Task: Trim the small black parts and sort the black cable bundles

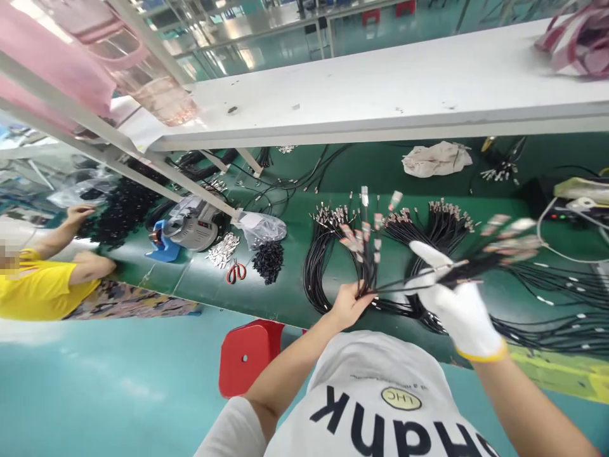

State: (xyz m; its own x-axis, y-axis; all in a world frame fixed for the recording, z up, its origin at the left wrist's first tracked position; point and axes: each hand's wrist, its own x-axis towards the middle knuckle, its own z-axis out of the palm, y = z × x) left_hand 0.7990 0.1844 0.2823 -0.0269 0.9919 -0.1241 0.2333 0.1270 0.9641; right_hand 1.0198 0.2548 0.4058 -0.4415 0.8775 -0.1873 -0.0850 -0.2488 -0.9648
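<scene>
My bare left hand (349,308) is closed round a few black cables (367,265) whose pale, labelled ends fan upward above the fist. My right hand (469,320), in a white glove with a yellow cuff, grips a thicker bunch of black cables (469,268); their tagged ends point right and are blurred. Some cables stretch between the two hands. Beneath and behind them, looped bundles of black cable (313,260) lie on the green mat, metal-coloured tips toward the shelf. Another looped bundle (445,231) is just behind the glove.
To the left are red-handled cutters (236,273), a pile of black parts (269,261), pale small parts (223,249), a grey machine (197,227) and a blue tape dispenser (164,242). A white shelf (333,101) crosses above. A co-worker in yellow (47,282) sits left; a red stool (245,358) stands below.
</scene>
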